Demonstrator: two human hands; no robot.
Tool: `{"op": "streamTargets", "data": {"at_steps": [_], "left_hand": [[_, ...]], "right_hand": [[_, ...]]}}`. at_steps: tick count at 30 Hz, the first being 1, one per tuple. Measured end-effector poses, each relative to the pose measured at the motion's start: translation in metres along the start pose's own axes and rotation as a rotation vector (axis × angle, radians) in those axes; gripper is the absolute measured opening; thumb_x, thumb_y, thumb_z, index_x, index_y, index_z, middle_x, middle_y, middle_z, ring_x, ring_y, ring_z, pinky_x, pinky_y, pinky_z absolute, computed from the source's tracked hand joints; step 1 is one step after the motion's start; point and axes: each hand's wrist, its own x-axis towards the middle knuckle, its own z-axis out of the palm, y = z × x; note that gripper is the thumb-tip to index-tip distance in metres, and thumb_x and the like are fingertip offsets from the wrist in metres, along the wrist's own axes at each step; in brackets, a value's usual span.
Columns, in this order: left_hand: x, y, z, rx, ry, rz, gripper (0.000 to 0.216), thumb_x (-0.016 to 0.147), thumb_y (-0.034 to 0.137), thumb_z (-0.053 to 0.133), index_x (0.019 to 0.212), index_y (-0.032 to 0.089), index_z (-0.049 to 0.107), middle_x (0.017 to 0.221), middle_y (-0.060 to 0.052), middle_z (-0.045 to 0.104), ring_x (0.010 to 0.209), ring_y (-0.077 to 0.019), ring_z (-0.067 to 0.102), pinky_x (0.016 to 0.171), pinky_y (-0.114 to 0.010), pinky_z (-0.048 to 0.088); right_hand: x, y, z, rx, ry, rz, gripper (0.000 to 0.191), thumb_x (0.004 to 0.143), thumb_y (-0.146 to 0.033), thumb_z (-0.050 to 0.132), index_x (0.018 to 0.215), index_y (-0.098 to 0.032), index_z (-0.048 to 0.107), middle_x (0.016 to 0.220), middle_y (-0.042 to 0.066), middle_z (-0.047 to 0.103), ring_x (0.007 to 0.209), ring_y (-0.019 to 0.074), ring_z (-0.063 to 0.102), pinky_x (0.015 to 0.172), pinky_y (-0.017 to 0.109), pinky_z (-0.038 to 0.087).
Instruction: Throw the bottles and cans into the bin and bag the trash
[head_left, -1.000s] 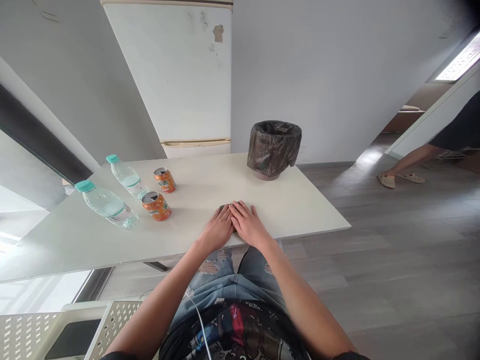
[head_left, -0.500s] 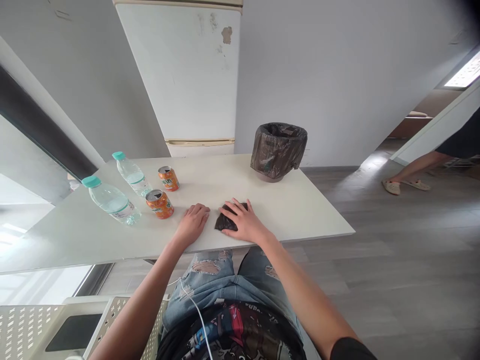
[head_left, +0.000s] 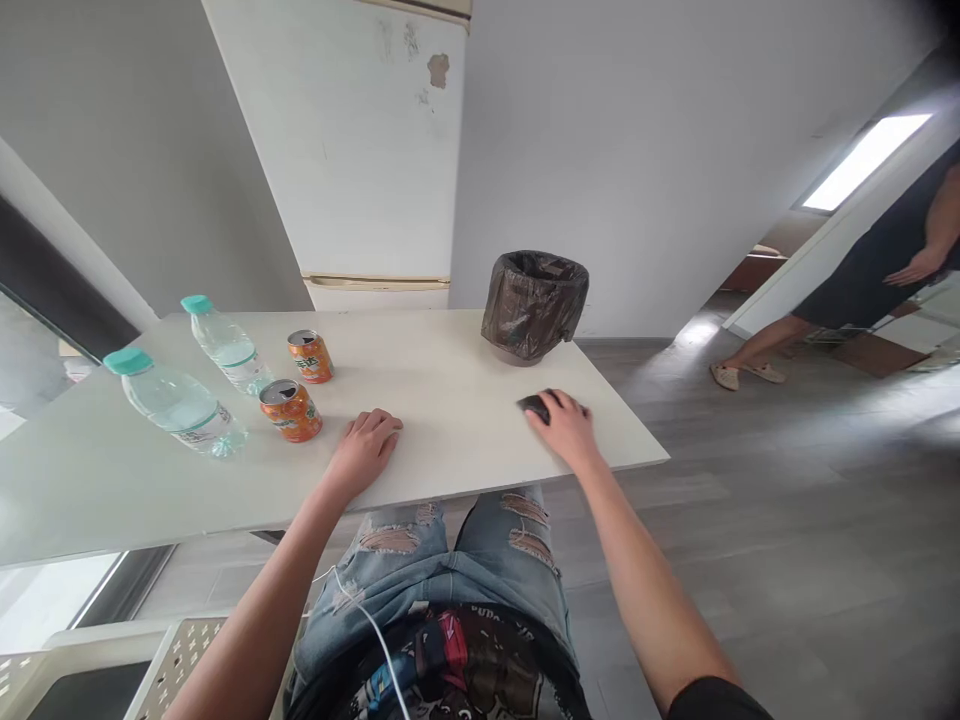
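My right hand (head_left: 568, 430) lies near the table's right end. Its fingers are curled over a crumpled, thin black piece (head_left: 535, 406), cloth or plastic film; I cannot tell which. Most of that piece is hidden under the palm. My left hand (head_left: 367, 450) rests palm down on the white table (head_left: 442, 400), fingers loosely together, with nothing in it. To its left stand two orange drink cans (head_left: 292, 412), both with opened tops. Beyond my right hand sits a small bin (head_left: 529, 310) lined with a dark plastic bag.
Two clear bottles with teal caps (head_left: 176, 405) stand left of the cans. A white fridge (head_left: 360, 150) is behind the table. On the right, another person (head_left: 847, 270) stands on the grey floor. A white cable (head_left: 382, 645) hangs over my shirt.
My right hand has slid right along the table, carrying the black piece with it, and its fingers have gathered in. My left hand stays resting. The view has turned somewhat right.
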Motion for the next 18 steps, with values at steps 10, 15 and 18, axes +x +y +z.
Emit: {"op": "streamTargets", "data": {"at_steps": [10, 15, 18], "left_hand": [[0.000, 0.002, -0.001, 0.005, -0.004, -0.013, 0.026, 0.101, 0.021, 0.048, 0.118, 0.024, 0.067, 0.123, -0.010, 0.068, 0.116, -0.0306, 0.060, 0.101, -0.047, 0.048], [0.000, -0.001, 0.000, 0.014, 0.003, 0.005, 0.025, 0.103, 0.023, 0.047, 0.119, 0.023, 0.067, 0.124, -0.010, 0.068, 0.116, -0.0303, 0.060, 0.100, -0.046, 0.049], [0.000, -0.002, 0.001, 0.011, 0.025, 0.024, 0.024, 0.102, 0.022, 0.049, 0.117, 0.024, 0.068, 0.122, -0.009, 0.069, 0.116, -0.0298, 0.061, 0.099, -0.044, 0.049]], "right_hand": [[-0.009, 0.058, 0.002, -0.036, 0.125, 0.468, 0.068, 0.102, -0.062, 0.042, 0.156, -0.021, 0.050, 0.157, 0.025, 0.046, 0.143, 0.0456, 0.045, 0.113, 0.072, 0.032], [-0.019, 0.040, -0.008, 0.034, 0.507, 0.342, 0.052, 0.101, -0.052, 0.052, 0.137, -0.016, 0.063, 0.149, 0.026, 0.053, 0.144, 0.0477, 0.041, 0.110, 0.073, 0.034], [-0.034, 0.008, -0.017, 0.146, 0.685, -0.006, 0.026, 0.103, -0.033, 0.049, 0.107, -0.019, 0.070, 0.115, 0.019, 0.069, 0.115, 0.0355, 0.061, 0.104, 0.056, 0.045]]}}
